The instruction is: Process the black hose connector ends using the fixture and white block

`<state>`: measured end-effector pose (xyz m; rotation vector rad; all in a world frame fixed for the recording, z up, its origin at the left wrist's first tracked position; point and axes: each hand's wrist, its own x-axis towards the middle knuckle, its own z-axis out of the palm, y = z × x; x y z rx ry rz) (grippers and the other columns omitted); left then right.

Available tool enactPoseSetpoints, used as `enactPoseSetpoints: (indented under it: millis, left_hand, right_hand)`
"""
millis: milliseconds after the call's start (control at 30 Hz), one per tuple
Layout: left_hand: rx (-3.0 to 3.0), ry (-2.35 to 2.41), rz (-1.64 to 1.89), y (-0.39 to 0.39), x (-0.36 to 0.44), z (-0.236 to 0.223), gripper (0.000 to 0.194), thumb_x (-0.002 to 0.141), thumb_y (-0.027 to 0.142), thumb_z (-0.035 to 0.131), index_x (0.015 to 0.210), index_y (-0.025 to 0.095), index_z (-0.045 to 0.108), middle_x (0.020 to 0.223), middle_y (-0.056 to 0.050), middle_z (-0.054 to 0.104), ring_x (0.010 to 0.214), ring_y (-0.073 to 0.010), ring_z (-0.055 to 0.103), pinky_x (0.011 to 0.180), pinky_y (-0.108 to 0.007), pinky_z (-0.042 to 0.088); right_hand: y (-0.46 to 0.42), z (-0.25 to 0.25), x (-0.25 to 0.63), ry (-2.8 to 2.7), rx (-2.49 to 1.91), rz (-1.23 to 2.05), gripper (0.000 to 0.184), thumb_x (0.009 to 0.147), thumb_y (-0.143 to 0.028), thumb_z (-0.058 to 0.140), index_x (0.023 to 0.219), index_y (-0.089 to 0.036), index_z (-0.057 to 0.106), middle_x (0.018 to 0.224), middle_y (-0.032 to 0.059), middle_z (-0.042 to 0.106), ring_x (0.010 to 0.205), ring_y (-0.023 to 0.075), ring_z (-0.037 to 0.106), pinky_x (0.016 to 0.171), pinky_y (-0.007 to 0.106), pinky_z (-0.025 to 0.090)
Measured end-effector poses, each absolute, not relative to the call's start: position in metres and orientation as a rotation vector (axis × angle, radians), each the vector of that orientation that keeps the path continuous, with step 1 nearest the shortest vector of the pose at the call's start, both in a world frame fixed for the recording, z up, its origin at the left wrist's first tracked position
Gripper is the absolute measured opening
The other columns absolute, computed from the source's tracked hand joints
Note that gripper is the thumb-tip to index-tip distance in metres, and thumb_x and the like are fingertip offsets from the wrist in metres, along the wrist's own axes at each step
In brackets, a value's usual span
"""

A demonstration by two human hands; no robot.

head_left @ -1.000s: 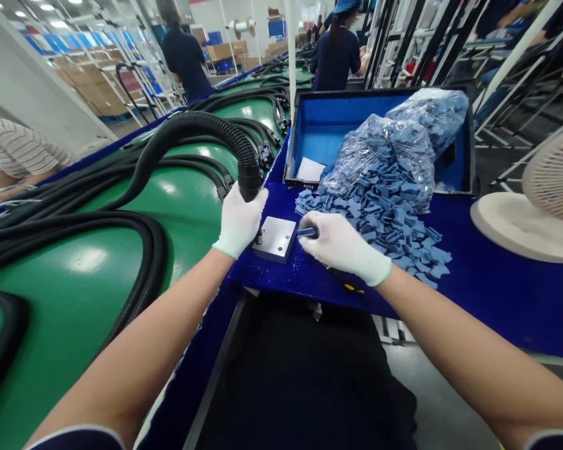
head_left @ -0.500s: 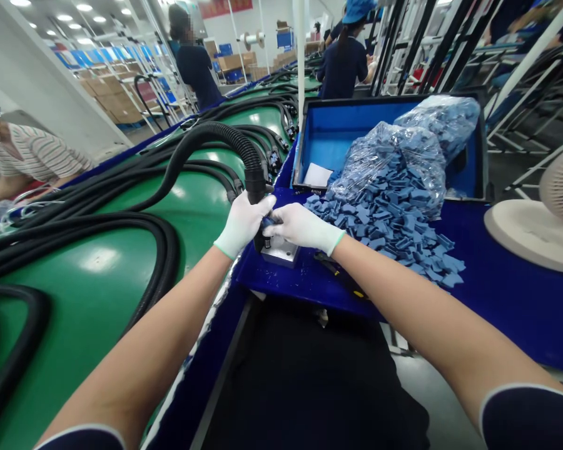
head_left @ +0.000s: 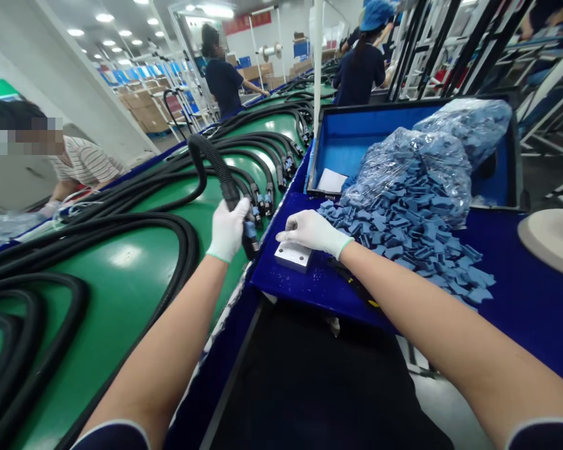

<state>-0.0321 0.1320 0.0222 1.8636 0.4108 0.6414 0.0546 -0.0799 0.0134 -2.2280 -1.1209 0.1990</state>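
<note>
My left hand (head_left: 228,228), in a white glove, is wrapped round the end of a black corrugated hose (head_left: 223,172). Below the fist, the hose's end fitting (head_left: 250,234) points down over the edge of the green surface, with a light blue piece on it. My right hand (head_left: 309,231), also gloved, hovers at the back of a small metal block (head_left: 293,255) with holes. Its fingers are curled together; whatever may be between them is hidden. Just beyond that hand spreads a heap of blue plastic clips (head_left: 403,219).
Several black hoses (head_left: 169,228) lie along the green work surface (head_left: 122,262). A blue bin (head_left: 342,134) with bagged clips stands behind the heap. A black-and-yellow tool (head_left: 356,284) lies under my right forearm. A beige fan base (head_left: 551,240) is at right. Co-workers stand beyond.
My left hand has lifted the hose end off the metal block and moved it left over the green surface. My right hand has come off the fitting and stays by the block.
</note>
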Motion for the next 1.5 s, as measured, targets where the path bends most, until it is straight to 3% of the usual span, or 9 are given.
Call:
enactPoseSetpoints:
  millis: [200,367,467,633,833,933,1167,1367,1500]
  left_hand:
    - [2.184,0.644,0.376,0.2,-0.099,0.005,0.049,0.072,0.051,0.078,0.102,0.014,0.07,0.098,-0.012,0.077,0.098,-0.0288,0.069,0.092,-0.038,0.055]
    - [2.479,0.913,0.33,0.202,-0.198,-0.016,0.066,0.079,0.048,0.067,0.132,0.01,0.065,0.141,-0.023,0.061,0.137,-0.0443,0.051,0.12,-0.054,0.034]
    - [2.619,1.085,0.146,0.199,-0.278,-0.026,0.066,0.076,0.042,0.066,0.13,0.005,0.065,0.134,-0.029,0.062,0.126,-0.0509,0.058,0.111,-0.061,0.04]
    - [2.709,1.256,-0.693,0.205,-0.373,-0.024,0.052,0.074,0.044,0.066,0.117,0.015,0.07,0.108,-0.019,0.074,0.095,-0.0432,0.072,0.088,-0.051,0.055]
    - [2.508,1.206,-0.067,0.21,-0.327,-0.018,0.078,0.077,0.06,0.07,0.141,0.016,0.06,0.141,-0.016,0.064,0.126,-0.0371,0.064,0.107,-0.042,0.049]
    - [2.449,1.123,-0.167,0.211,-0.292,-0.012,0.068,0.067,0.056,0.079,0.119,0.014,0.073,0.124,-0.017,0.072,0.113,-0.041,0.068,0.098,-0.043,0.052]
    - [2.06,0.809,-0.023,0.209,-0.244,0.045,0.041,0.077,0.05,0.077,0.096,0.015,0.07,0.085,-0.005,0.071,0.077,-0.0228,0.066,0.072,-0.032,0.052]
    - [1.478,0.368,0.45,0.136,-0.184,0.067,0.032,0.082,0.035,0.081,0.103,0.014,0.068,0.101,-0.008,0.069,0.095,-0.0212,0.068,0.097,-0.038,0.055]
    - [1.836,0.427,0.709,0.105,-0.166,0.07,0.038,0.092,0.044,0.072,0.118,0.017,0.067,0.12,-0.012,0.068,0.115,-0.028,0.066,0.108,-0.047,0.05]
  right_hand:
    - [-0.071,0.008,0.05,-1.134,-2.382,0.082,0.027,0.089,-0.046,0.069,0.087,-0.021,0.079,0.087,0.0057,0.077,0.081,0.0211,0.067,0.073,0.029,0.043]
    - [-0.073,0.002,0.047,-1.149,-2.39,0.068,0.027,0.092,-0.045,0.065,0.091,-0.022,0.078,0.092,0.0054,0.077,0.085,0.0221,0.068,0.076,0.03,0.043]
    - [-0.073,-0.003,0.047,-1.157,-2.409,0.038,0.027,0.093,-0.045,0.064,0.093,-0.022,0.078,0.089,0.0062,0.077,0.084,0.0232,0.067,0.076,0.031,0.043]
    - [-0.068,-0.008,0.047,-1.142,-2.457,0.007,0.029,0.093,-0.047,0.062,0.093,-0.023,0.078,0.085,0.0056,0.076,0.082,0.024,0.067,0.075,0.032,0.044]
    - [-0.068,-0.004,0.045,-1.141,-2.481,0.04,0.03,0.093,-0.046,0.061,0.094,-0.022,0.079,0.087,0.0065,0.076,0.083,0.0239,0.067,0.076,0.032,0.045]
    - [-0.071,-0.001,0.045,-1.134,-2.481,0.064,0.029,0.093,-0.045,0.062,0.098,-0.023,0.079,0.091,0.0069,0.077,0.085,0.0244,0.068,0.079,0.032,0.047]
    - [-0.082,0.021,0.0,-1.27,-2.232,0.2,0.025,0.094,-0.038,0.062,0.1,-0.02,0.078,0.097,0.0085,0.077,0.091,0.0249,0.07,0.085,0.035,0.051]
    - [-0.076,0.011,-0.09,-1.178,-1.564,0.682,0.083,0.077,-0.047,0.085,0.149,-0.02,0.054,0.138,0.0128,0.066,0.117,0.0289,0.066,0.101,0.041,0.054]
    - [-0.091,-0.003,-0.096,-0.921,-1.425,0.793,0.057,0.075,-0.024,0.083,0.13,-0.023,0.067,0.115,0.0043,0.074,0.095,0.0217,0.068,0.084,0.033,0.056]
